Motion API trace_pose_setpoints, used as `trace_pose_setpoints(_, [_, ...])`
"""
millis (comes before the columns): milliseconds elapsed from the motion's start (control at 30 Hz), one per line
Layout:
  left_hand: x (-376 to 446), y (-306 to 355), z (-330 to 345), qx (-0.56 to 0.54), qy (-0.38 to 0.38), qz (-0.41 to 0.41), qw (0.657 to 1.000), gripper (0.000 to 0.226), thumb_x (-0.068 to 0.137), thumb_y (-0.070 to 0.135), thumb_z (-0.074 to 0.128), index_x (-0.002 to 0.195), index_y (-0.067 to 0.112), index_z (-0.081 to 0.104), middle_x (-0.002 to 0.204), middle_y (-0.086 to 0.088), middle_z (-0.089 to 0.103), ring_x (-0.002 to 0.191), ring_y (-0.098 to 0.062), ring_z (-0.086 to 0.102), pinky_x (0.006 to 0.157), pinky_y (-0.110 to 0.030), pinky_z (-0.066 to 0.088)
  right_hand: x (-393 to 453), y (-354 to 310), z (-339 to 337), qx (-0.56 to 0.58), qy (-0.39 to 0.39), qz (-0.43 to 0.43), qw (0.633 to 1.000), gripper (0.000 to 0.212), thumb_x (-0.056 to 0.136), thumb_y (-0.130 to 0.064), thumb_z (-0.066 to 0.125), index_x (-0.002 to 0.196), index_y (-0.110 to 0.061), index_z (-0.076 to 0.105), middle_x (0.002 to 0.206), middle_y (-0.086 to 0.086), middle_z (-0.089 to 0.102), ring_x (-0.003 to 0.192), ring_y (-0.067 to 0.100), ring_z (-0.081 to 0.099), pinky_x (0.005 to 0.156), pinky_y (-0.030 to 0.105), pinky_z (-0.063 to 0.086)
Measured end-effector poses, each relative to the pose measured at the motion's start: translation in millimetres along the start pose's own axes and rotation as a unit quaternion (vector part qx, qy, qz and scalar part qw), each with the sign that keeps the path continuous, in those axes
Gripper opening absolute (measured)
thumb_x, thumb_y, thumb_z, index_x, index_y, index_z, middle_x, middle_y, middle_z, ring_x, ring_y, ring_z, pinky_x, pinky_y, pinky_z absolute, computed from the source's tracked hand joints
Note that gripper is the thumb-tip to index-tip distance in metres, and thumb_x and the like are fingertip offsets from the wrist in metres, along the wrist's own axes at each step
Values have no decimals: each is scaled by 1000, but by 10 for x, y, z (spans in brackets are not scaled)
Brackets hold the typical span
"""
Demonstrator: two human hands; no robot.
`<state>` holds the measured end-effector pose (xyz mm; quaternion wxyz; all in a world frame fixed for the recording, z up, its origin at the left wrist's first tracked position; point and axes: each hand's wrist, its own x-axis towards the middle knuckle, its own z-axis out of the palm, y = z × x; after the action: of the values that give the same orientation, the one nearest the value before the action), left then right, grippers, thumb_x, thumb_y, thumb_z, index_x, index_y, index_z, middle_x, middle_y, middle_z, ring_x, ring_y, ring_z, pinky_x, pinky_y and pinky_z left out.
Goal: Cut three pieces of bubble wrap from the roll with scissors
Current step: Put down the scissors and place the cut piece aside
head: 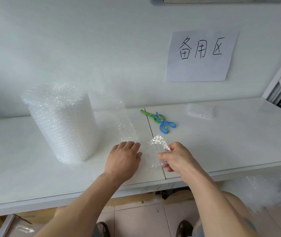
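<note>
Table (pixel 33 168): white work surface; bears everything below.
Roll (pixel 61 124): bubble wrap standing upright at the left, its loose tail (pixel 126 127) trailing right and forward toward the left hand.
Left hand (pixel 122 158): palm down, fingers spread flat, pressing on or just beside the tail's near end; grips nothing.
Right hand (pixel 175 158): fingers pinched shut on a small piece (pixel 158 147), lifted at the table's front.
Scissors (pixel 160 121): two pairs, green and blue, overlapping, behind the hands, untouched.
Cut piece (pixel 201 111): folded or stacked bubble wrap, far right.
Progress: judged part done; at least one piece set aside, one in hand; more cutting probably remains.
Unclear: whether the far piece is one sheet or several; clear film edges blend into the table; whether the held piece is fully severed.
</note>
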<state>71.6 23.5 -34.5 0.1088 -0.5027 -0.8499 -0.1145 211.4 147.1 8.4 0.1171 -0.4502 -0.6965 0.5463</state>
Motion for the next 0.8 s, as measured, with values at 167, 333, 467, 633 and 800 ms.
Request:
trace_pose_setpoints(167, [448,299,-119,72,27,111,991,13,86,27,59,79,19,66,68,4,64,61,-24,62,55,-32,47,135,67,-473,59,66,-19,996,32,82,-18,72,105,-13,51,98,7,60,65,18,65,57,29,53])
trace_pose_setpoints(333, [1021,679,-297,112,51,191,974,17,77,22,71,65,17,61,59,1,59,51,-26,58,48,-27,40,309,11,-907,133,135,-60,980,35,84,-13,71,109,-16,47,92,0,53,61,16,61,62,29,55])
trace_pose_setpoints(467, [1527,945,-278,148,36,219,964,23,98,27,41,94,16,61,89,-2,62,81,-27,60,64,-32,34,661,-18,-1235,171,173,-75,967,39,83,-13,70,115,-16,48,89,3,58,63,17,62,67,31,57])
trace_pose_setpoints(633, [2145,1116,-41,163,32,197,966,28,101,27,31,99,18,57,99,-1,61,94,-26,58,67,-31,28,1277,-77,-1539,177,221,-82,956,39,83,-17,68,117,-19,47,78,-1,64,64,21,62,75,38,55])
trace_pose_setpoints(800, [2663,1177,257,143,19,181,973,30,102,31,31,101,19,58,101,0,62,94,-25,58,69,-31,32,1925,-109,-1687,141,265,-91,950,47,82,-23,66,124,-20,46,81,-4,65,77,20,68,81,43,57])
